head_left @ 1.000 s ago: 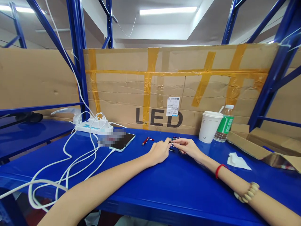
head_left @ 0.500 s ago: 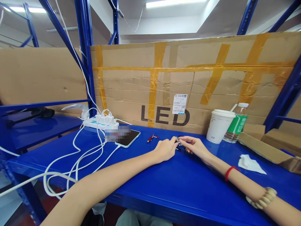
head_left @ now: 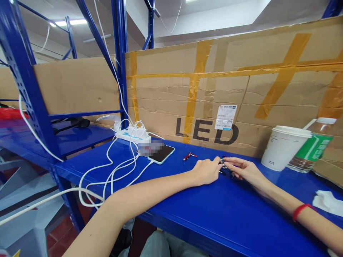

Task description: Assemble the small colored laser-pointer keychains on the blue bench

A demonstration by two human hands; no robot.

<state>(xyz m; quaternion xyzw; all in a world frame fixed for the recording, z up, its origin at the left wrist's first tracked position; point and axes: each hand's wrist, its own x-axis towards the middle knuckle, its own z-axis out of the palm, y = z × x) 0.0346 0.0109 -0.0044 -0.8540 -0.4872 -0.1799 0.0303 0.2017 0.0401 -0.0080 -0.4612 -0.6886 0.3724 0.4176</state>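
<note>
My left hand (head_left: 207,172) rests low over the blue tabletop, its fingers closed in a pinch at a small silvery metal piece (head_left: 222,161). From the other side my right hand (head_left: 244,170) pinches at the same piece with thumb and fingertips. The piece is mostly covered by fingers, so its kind does not show. Beneath and between the hands lie small dark items (head_left: 232,175), partly hidden. A small red-and-silver object (head_left: 189,156), bent like a half-folded pocket tool, lies to the left of my left hand.
A phone (head_left: 162,154) on a white cable and a power strip (head_left: 134,135) sit at the back left, with loops of white cable (head_left: 111,167). A paper cup (head_left: 284,148), a bottle (head_left: 312,146) and a tissue (head_left: 329,202) are at the right. A cardboard panel (head_left: 166,96) closes the back.
The view has turned left, so everything sits farther right in the picture. Both hands keep their pinch on the small metal piece, at about the same spot on the table.
</note>
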